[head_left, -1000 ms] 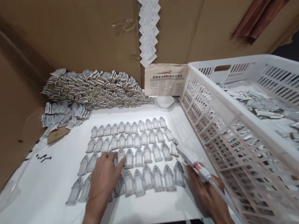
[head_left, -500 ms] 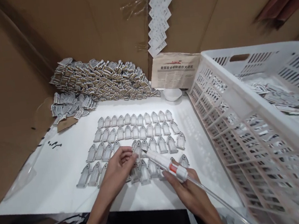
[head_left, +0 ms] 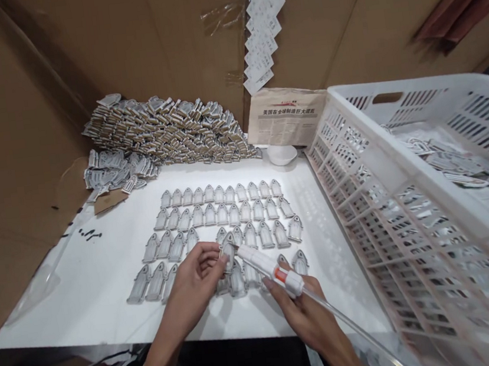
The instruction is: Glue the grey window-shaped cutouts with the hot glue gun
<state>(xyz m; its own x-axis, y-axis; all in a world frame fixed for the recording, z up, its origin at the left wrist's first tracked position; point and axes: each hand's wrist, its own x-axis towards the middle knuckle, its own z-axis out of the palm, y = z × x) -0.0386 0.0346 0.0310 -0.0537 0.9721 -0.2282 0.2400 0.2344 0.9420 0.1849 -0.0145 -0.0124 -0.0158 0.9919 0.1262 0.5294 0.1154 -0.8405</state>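
My left hand (head_left: pixel 196 281) pinches one small grey arch-shaped piece (head_left: pixel 228 249) and holds it just above the white table (head_left: pixel 104 271). My right hand (head_left: pixel 302 306) grips a white pen-like dispenser (head_left: pixel 269 268) with a red band and a clear tube (head_left: pixel 356 329) trailing to the lower right. The dispenser's tip touches the held piece. Below and beyond my hands, rows of the same grey pieces (head_left: pixel 225 209) lie flat in a neat grid on the table.
A big heap of stacked grey pieces (head_left: pixel 162 132) lies at the back left against cardboard walls. A white slotted plastic crate (head_left: pixel 427 184) with more pieces fills the right side. A small white dish (head_left: pixel 282 153) and a folded newspaper (head_left: pixel 287 115) sit at the back.
My left hand has lifted one piece out of the grid, and my right hand has swung the dispenser leftward until its tip met that piece. The view has tilted up slightly.
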